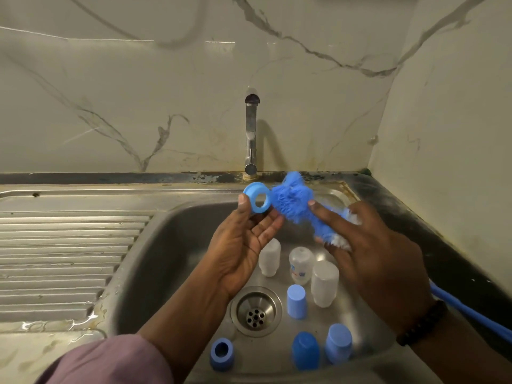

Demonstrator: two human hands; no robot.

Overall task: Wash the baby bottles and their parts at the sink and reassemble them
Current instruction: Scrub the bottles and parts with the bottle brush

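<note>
Mauve long sleeve (110, 361) worn on left forearm, pushed back from wrist; dark beaded bracelet (422, 322) worn round right wrist; right forearm left bare; both hands ungloved, no rings seen

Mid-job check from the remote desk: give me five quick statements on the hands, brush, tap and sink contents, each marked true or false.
1. The left hand holds a blue ring. True.
2. The right hand holds a sponge. False: it grips a blue bottle brush.
3. Water runs from the tap. False: no stream shows.
4. Three clear bottles stand upside down in the sink. True.
5. The drain is plugged. False: its strainer holes are open.
</note>
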